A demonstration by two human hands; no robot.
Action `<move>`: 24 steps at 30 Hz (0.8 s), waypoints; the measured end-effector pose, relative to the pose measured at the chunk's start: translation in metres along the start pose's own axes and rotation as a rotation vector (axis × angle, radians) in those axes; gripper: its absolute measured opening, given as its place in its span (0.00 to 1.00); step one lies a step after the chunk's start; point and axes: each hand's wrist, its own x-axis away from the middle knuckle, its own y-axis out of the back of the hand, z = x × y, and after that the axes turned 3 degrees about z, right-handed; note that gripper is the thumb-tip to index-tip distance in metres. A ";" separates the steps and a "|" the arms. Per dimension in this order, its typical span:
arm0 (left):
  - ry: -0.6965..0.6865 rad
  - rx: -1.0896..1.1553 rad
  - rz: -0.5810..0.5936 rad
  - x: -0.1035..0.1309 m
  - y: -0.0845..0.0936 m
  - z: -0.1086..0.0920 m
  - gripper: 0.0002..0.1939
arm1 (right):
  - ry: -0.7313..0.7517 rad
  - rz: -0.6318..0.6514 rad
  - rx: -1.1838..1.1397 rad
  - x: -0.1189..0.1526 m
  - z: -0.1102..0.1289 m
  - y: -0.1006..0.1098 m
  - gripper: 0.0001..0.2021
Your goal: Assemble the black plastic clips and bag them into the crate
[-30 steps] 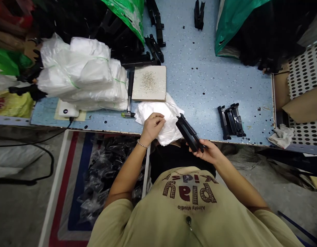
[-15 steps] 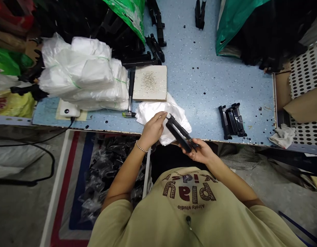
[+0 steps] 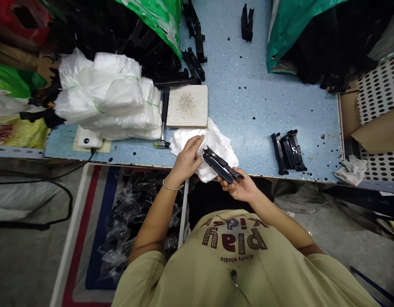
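My right hand [image 3: 243, 186] is closed round the lower end of a long black plastic part [image 3: 218, 167], which slants up to the left with a slot along its length. My left hand [image 3: 185, 161] is just left of the part's upper end, with fingers stretched out and apart and nothing visible in them. Beneath both lies a stack of thin white plastic bags [image 3: 216, 136] at the table's front edge. Behind that stack sits a pale square block [image 3: 187, 115] with a speckled patch, and a hammer [image 3: 164, 117] lies along its left side.
Bundled clear bags [image 3: 110, 94] are piled at left. Several black parts [image 3: 289, 152] lie together on the blue table [image 3: 248, 106] at right. Green sacks [image 3: 166, 21] of black parts stand behind. Below the edge, a bin [image 3: 129, 226] holds bagged black pieces.
My left fingers have drawn slightly away from the part's upper end and straightened. The part has turned in my right hand, showing more of its slotted face. The camera view has shifted slightly.
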 end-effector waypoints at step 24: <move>0.981 -0.220 -0.190 0.178 0.110 -0.030 0.06 | 0.652 -1.062 1.951 0.081 0.067 -0.025 0.25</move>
